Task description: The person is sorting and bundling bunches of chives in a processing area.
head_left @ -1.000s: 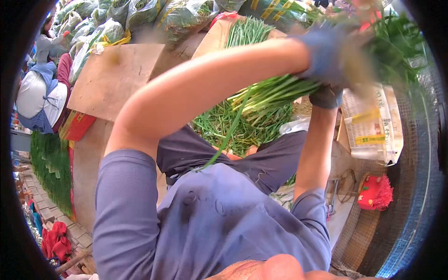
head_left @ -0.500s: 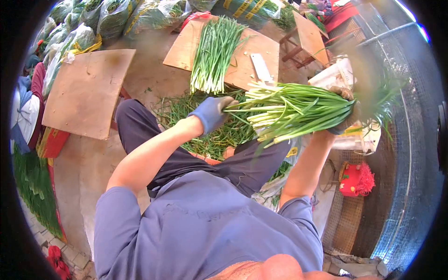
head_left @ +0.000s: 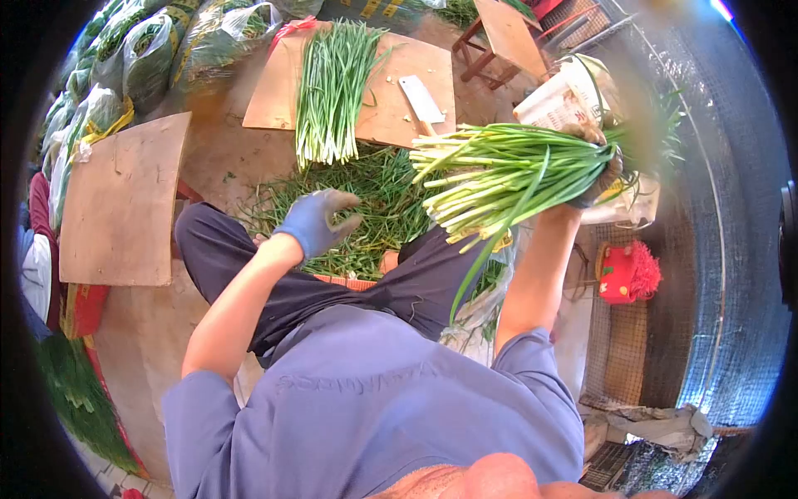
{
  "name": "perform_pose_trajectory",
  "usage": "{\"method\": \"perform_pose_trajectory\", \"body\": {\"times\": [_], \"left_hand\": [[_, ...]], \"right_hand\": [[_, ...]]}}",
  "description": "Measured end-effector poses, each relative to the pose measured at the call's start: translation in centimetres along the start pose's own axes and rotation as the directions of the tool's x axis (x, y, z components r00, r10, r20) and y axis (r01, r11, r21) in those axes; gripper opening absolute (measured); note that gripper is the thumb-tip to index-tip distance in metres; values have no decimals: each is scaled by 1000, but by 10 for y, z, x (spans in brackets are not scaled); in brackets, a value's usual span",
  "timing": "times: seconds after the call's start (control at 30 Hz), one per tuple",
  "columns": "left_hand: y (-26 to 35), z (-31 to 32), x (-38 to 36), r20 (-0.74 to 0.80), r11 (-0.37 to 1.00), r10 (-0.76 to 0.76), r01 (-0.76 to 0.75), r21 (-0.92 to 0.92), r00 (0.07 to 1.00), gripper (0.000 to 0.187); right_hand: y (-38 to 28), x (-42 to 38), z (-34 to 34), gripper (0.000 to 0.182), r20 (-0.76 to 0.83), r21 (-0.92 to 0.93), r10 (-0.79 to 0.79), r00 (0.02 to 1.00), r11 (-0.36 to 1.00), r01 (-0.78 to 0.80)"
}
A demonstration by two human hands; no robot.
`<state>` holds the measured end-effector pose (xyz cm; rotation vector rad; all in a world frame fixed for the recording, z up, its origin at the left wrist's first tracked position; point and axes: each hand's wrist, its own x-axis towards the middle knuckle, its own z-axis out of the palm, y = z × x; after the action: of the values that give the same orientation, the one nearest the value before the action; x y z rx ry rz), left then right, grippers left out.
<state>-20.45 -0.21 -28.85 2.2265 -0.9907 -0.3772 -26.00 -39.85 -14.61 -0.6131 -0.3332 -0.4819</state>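
Note:
My right hand [head_left: 604, 170], in a glove, is closed around a thick bunch of garlic chives [head_left: 507, 170]. The pale stem ends point left, and one long leaf droops below the rest. My left hand [head_left: 320, 222], in a blue-grey glove, is held out with thumb and fingers apart and nothing visible between them. Under it lies a heap of loose leaves and trimmings [head_left: 366, 208] in front of my legs. A second pile of chives [head_left: 337, 91] rests on a wooden board [head_left: 270, 87], beside a cleaver [head_left: 421, 100] with a pale blade.
Another board [head_left: 125, 200] stands to the left. Plastic bags of greens [head_left: 154, 50] line the back left. At the right are a white bucket [head_left: 573, 87], a red fringed item [head_left: 628, 273] and dark netting [head_left: 731, 208]. A small wooden table [head_left: 511, 37] is farther back.
My left hand has pulled away leftward from the bunch, and its pinch on a stalk has opened. My right hand keeps its hold. The whole view has shifted somewhat.

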Motion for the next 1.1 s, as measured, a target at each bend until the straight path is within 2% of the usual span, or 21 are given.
{"method": "perform_pose_trajectory", "body": {"times": [0.03,0.07,0.1,0.13,0.17,0.23,0.27,0.37,0.4,0.5,0.53,0.67,0.8,0.9,0.93,1.0,1.03,1.1], "left_hand": [[36,-22,0,-18,928,-149,134,-348,989,28],[59,-34,-5,-105,892,-99,42,-450,989,24],[79,-43,-12,-199,841,-64,-55,-538,978,21],[92,-48,-16,-299,777,-37,-160,-609,954,19],[101,-52,-16,-355,807,-19,-195,-557,935,18],[113,-56,-16,-456,860,23,-250,-445,890,16],[110,-56,-9,-562,919,56,-263,-294,825,12],[90,-58,4,-653,948,44,-238,-213,756,11],[84,-58,9,-625,937,-49,-181,-300,779,10],[78,-63,17,-685,939,204,-337,-64,699,13],[80,-60,21,-691,915,214,-389,-105,690,15],[93,-67,27,-457,905,364,-425,-35,812,22],[107,-59,36,-367,910,399,-413,45,840,22],[114,-55,37,-227,900,204,-274,-340,952,24],[118,-58,36,-183,896,127,-192,-401,975,25],[120,-59,36,-96,812,72,-115,-572,993,25],[121,-59,36,-50,758,52,-71,-648,997,25],[124,-63,40,96,773,39,31,-633,995,22]], "right_hand": [[5,0,6,27,36,28,47,998,998,-48],[5,4,-2,27,24,-33,45,999,999,-44],[12,0,11,27,7,27,95,995,995,-95],[13,0,8,27,-12,-19,80,997,997,-80],[14,2,5,27,-28,-66,61,998,996,-63],[16,5,5,29,10,24,82,997,996,-82],[17,5,4,31,28,71,90,996,993,-92],[21,5,-4,30,53,171,115,992,978,-122],[24,1,0,29,31,175,117,993,977,-120],[34,-3,6,30,55,284,66,996,956,-79],[39,-7,11,30,103,438,131,986,884,-163],[35,-5,-6,28,200,410,198,960,872,-266],[42,-11,7,31,317,408,239,918,840,-359],[51,-16,17,33,279,592,177,944,742,-314],[50,-16,16,33,274,576,152,950,765,-289],[48,-18,15,33,238,565,114,965,792,-232],[47,-19,13,32,177,618,113,978,760,-200],[44,-23,11,31,108,654,123,987,738,-164]]}}
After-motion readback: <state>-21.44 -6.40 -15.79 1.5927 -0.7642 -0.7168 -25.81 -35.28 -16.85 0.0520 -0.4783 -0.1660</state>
